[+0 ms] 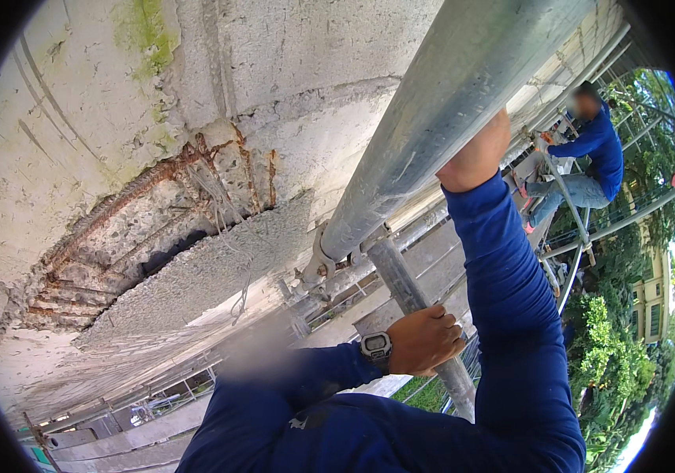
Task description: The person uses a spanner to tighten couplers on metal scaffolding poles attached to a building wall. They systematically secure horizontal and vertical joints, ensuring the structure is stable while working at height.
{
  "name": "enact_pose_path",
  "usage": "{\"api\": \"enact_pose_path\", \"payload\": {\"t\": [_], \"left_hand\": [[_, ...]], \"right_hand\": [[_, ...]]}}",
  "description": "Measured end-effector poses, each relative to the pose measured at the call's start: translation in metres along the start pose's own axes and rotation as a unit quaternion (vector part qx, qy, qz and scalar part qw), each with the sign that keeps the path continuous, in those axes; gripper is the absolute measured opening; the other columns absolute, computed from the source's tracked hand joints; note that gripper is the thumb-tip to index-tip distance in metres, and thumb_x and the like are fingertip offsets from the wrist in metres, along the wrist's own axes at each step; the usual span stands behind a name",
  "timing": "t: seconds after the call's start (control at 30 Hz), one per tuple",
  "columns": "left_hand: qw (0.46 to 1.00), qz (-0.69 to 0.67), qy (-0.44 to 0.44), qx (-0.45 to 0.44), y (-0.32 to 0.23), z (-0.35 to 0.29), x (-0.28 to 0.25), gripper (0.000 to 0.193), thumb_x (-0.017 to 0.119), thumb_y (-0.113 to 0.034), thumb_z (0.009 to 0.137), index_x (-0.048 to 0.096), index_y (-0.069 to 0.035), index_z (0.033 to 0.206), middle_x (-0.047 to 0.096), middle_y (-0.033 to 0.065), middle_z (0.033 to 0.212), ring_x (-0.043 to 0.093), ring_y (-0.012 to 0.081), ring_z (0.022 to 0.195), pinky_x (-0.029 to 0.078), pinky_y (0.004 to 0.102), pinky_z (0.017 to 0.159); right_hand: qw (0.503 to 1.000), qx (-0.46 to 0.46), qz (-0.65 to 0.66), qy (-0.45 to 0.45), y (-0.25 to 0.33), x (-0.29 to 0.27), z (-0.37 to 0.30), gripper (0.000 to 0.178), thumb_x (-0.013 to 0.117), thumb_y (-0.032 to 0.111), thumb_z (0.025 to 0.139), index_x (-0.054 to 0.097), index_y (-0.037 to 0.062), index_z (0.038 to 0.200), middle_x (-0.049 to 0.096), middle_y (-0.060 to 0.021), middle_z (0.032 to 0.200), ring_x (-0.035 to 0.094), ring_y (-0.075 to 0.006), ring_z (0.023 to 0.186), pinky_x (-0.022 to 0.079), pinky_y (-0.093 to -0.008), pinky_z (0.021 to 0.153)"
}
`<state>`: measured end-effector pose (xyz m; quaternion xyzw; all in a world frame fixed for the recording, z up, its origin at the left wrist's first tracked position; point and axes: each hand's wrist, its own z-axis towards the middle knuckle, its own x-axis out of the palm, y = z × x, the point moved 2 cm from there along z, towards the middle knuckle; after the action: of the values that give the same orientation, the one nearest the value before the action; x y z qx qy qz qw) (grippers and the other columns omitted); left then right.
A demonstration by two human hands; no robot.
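My left hand (426, 340), with a digital watch on its wrist, is closed round a slanting grey scaffold pipe (397, 277) in front of my chest. Raised higher, my right hand (479, 150) goes behind a thick metal scaffold pipe (420, 118) that crosses the upper middle of the head view. The pipe hides its fingers, so their grip does not show. A coupler (320, 256) sits by the thick pipe's lower end. Both my arms are in dark blue sleeves.
To the left, a concrete wall (290, 47) has a broken-out hollow with rusty rebar (128, 205) and loose wires (215, 189). A co-worker in blue (607, 150) is on scaffolding at the far right. Scaffold planks (132, 441) run along the lower left. Trees (606, 355) stand beyond.
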<state>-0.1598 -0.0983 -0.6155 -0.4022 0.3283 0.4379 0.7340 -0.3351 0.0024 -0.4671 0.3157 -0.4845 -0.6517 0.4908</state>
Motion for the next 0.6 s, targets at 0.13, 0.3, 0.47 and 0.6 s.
{"api": "enact_pose_path", "payload": {"t": [0.13, 0.3, 0.47, 0.6], "left_hand": [[0.999, 0.008, -0.027, 0.029, -0.003, 0.002, 0.015, 0.051, 0.083, -0.049, 0.073, 0.065, -0.014, 0.105, 0.062, -0.0034, 0.098, 0.059, 0.0162, 0.102, 0.043, 0.0337, 0.09], [1.0, 0.015, 0.0, 0.002, 0.002, -0.006, 0.011, 0.052, 0.084, -0.049, 0.07, 0.066, -0.015, 0.106, 0.063, -0.0034, 0.099, 0.059, 0.0162, 0.102, 0.042, 0.034, 0.092], [0.999, -0.017, -0.037, 0.033, 0.002, -0.009, 0.02, 0.052, 0.085, -0.046, 0.069, 0.066, -0.014, 0.106, 0.064, -0.0021, 0.095, 0.061, 0.0182, 0.102, 0.042, 0.0359, 0.093], [0.999, -0.014, -0.038, 0.018, 0.006, -0.009, 0.02, 0.046, 0.085, -0.045, 0.071, 0.066, -0.015, 0.099, 0.063, 0.0002, 0.095, 0.062, 0.02, 0.097, 0.044, 0.0373, 0.09]], "right_hand": [[0.92, -0.013, 0.334, 0.204, -0.094, 0.004, -0.019, 0.044, 0.058, 0.047, 0.102, 0.061, 0.0036, 0.11, 0.062, -0.0115, 0.083, 0.056, -0.0239, 0.063, 0.046, -0.0419, 0.061], [0.92, -0.045, 0.304, 0.243, -0.054, 0.001, 0.001, 0.041, 0.056, 0.043, 0.104, 0.059, 0.0071, 0.124, 0.065, -0.0118, 0.102, 0.061, -0.0285, 0.087, 0.051, -0.0433, 0.08], [0.975, -0.176, -0.054, 0.126, -0.089, -0.02, -0.026, 0.027, 0.054, 0.032, 0.106, 0.06, 0.009, 0.119, 0.066, -0.0097, 0.097, 0.062, -0.0254, 0.087, 0.052, -0.0386, 0.078], [0.968, -0.026, 0.245, 0.05, 0.037, -0.023, -0.041, 0.026, 0.046, 0.024, 0.111, 0.047, 0.0118, 0.088, 0.035, 0.0013, 0.06, 0.031, -0.0116, 0.051, 0.03, -0.0308, 0.052]]}}
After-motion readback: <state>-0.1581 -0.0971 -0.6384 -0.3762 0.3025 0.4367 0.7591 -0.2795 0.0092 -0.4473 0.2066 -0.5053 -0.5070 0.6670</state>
